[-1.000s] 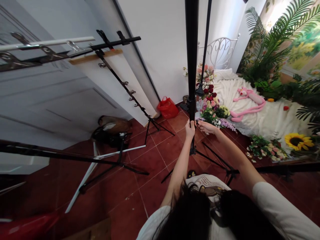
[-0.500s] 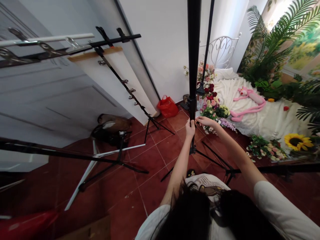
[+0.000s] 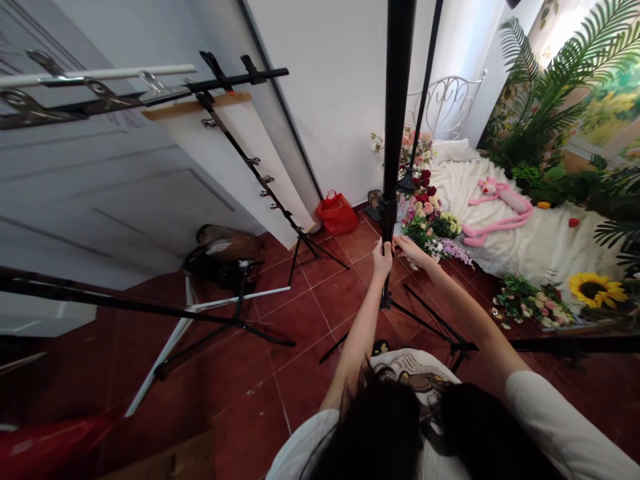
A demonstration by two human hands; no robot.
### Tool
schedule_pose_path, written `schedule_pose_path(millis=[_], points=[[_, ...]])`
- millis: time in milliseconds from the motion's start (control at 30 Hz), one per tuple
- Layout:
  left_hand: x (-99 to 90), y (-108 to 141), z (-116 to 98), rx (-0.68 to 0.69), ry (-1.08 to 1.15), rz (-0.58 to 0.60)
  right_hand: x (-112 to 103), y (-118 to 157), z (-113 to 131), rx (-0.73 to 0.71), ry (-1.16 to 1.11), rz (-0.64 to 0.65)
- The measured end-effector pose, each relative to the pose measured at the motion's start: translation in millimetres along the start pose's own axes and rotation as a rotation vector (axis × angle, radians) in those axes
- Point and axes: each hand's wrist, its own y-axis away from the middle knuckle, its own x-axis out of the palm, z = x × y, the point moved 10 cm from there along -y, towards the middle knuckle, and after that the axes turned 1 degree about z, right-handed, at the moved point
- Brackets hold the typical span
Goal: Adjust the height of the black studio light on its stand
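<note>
A tall black light stand [image 3: 395,133] rises upright before me, its pole leaning slightly in the view and its legs spread on the floor. My left hand [image 3: 383,260] is wrapped round the pole, just below a black collar [image 3: 389,208]. From the other side, my right hand [image 3: 411,249] has its fingertips pinched against the same part of the stand. The exact piece between those fingertips is too small to make out.
Left, a second stand with clips [image 3: 255,167] holds a white backdrop sheet [image 3: 277,180]. A red plastic bag [image 3: 337,213] sits by the wall. Flowers [image 3: 425,207] edge a white-draped bed [image 3: 445,173] with a pink plush toy [image 3: 505,200]. Stand legs [image 3: 240,327] cross the tiled floor.
The pole's upper part now appears slightly farther right as the view shifts a little. Both hands stay at the same place on the stand; the right fingers have shifted slightly.
</note>
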Motion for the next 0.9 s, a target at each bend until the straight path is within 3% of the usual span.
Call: schedule_pose_path(millis=[167,267,400,533,633,733,900], points=[[-0.7,1,-1,-0.004,-0.008,-0.003,-8,-3,28,-0.165,-0.074,-0.077],[-0.4,1,-1,-0.011,0.000,-0.003,-5,5,55,-0.301,-0.115,0.036],[-1.1,0,0,-0.012,-0.007,-0.011,16,19,91,-0.436,-0.084,0.215],[-0.8,0,-6,0.015,-0.027,-0.017,26,19,131,-0.573,-0.071,0.060],[1.2,0,-7,0.013,-0.011,-0.002,34,16,149,-0.588,-0.050,-0.012],[2.7,-1,-3,-0.020,0.003,0.031,35,18,155,-0.582,-0.017,-0.099],[-6.6,-6,7,-0.070,0.079,0.020,24,25,151,-0.576,-0.013,-0.392]])
